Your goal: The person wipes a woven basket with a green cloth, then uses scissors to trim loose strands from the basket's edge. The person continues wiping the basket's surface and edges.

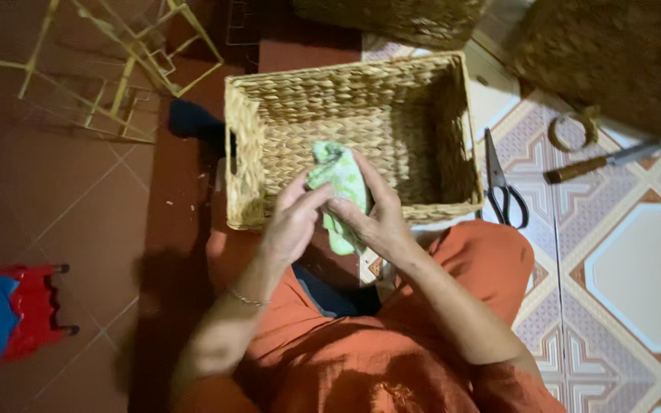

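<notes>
- The left hand [292, 222] and the right hand [376, 218] meet over the near rim of a rectangular woven basket [269, 107], and both hold a crumpled light-green cloth [338, 180].
- The left hand's grip pinches the cloth's left edge between thumb and fingertips; a thin bracelet [248, 299] sits on that wrist.
- The right hand's grip is curled round the cloth from the right, its fingers pressed against the fabric, and the cloth's lower end hangs down between the two palms.
- The cloth is raised in front of the basket's open inside, not lying on its bottom.
- The basket stands on the floor just ahead of the person's knees, which are covered in orange fabric [361, 359].
- Black-handled scissors [503, 187] lie on the patterned tiles just to the right of the basket.
- Further right lie a knife with a wooden handle [602, 160] and a small ring of woven fibre [573, 130].
- A red stool with a blue patch [17, 313] stands on the dark floor at the far left, well apart from the hands.
</notes>
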